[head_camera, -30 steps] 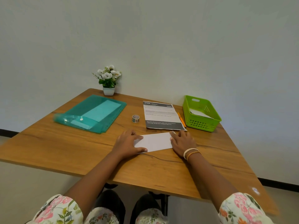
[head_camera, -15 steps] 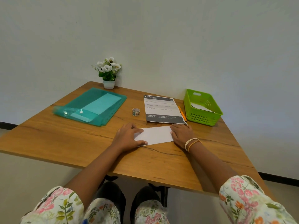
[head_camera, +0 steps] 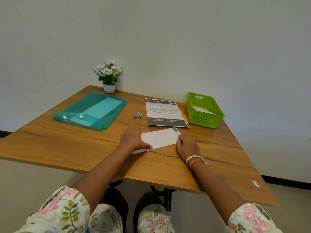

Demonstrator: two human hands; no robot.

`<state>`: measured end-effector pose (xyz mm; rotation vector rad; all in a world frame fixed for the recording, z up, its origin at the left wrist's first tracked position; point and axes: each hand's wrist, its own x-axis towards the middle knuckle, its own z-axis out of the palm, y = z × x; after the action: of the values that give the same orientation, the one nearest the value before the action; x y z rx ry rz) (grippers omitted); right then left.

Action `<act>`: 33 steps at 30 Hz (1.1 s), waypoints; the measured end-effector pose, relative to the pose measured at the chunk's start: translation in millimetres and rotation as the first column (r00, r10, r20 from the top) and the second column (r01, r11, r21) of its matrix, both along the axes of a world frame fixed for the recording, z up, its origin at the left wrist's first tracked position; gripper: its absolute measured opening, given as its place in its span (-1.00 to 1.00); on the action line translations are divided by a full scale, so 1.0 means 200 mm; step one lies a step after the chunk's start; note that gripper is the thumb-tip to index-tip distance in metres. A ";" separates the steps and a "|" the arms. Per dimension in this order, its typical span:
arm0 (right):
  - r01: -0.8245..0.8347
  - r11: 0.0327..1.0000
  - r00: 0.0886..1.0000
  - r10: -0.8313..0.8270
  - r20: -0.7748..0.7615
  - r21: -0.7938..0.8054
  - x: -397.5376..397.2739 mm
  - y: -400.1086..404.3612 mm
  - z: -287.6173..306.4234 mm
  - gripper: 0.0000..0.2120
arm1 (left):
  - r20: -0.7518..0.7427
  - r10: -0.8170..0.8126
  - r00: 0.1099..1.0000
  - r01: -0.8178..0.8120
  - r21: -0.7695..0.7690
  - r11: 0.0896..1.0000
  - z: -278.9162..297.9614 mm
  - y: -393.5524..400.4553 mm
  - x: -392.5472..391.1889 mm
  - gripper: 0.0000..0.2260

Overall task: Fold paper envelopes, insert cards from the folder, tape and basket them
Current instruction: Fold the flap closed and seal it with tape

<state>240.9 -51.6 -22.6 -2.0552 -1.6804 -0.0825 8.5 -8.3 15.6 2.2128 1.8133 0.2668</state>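
Note:
A white folded paper envelope [head_camera: 159, 138] lies flat on the wooden table [head_camera: 67, 145], with a small teal piece of tape [head_camera: 175, 129] at its far right corner. My left hand [head_camera: 133, 139] lies flat over its left end, thumb along the near edge. My right hand [head_camera: 186, 145] rests at its right end, fingertips touching the edge. A teal folder [head_camera: 94, 111] with cards inside lies at the back left. A small tape roll [head_camera: 137, 115] stands behind the envelope. The green basket [head_camera: 204, 110] at the back right holds a white envelope [head_camera: 202, 110].
A printed instruction sheet [head_camera: 164, 113] lies behind the envelope, with an orange pen [head_camera: 184, 116] beside it. A small pot of white flowers [head_camera: 109, 76] stands against the wall. The table's near edge runs just in front of my forearms.
My right hand has slid back off the envelope's right end, uncovering the taped corner. My left hand stays pressed on the left end. The camera tilted slightly.

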 end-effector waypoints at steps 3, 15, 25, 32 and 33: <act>0.014 1.000 1.000 -0.014 -0.018 0.000 -0.01 -0.02 0.00 -0.63 | -0.083 0.064 0.994 -0.074 -0.119 0.990 0.06 -0.02 0.07 -0.31; 0.172 0.976 0.941 -0.203 -0.271 -0.133 -0.04 -0.01 0.08 -0.49 | -0.115 0.054 0.992 -0.074 -0.182 0.980 0.11 -0.04 0.06 -0.08; 0.188 0.885 0.709 -0.422 -0.564 -0.426 -0.08 0.10 0.26 -0.47 | 0.090 -0.023 0.996 0.047 -0.274 0.961 0.10 -0.11 0.12 -0.34; 0.178 0.941 0.540 -0.338 -0.771 -0.288 -0.07 0.06 0.22 -0.49 | 0.481 -0.019 0.877 0.169 -0.272 0.947 0.11 -0.11 0.06 -0.43; 0.160 0.948 0.488 -0.317 -0.813 -0.274 -0.07 0.06 0.22 -0.55 | 0.514 -0.009 0.858 0.180 -0.285 0.941 0.12 -0.11 0.06 -0.44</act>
<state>227.8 -39.0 20.9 -1.8978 -0.7659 0.8834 20.8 -30.5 39.6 1.7789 1.3433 0.4472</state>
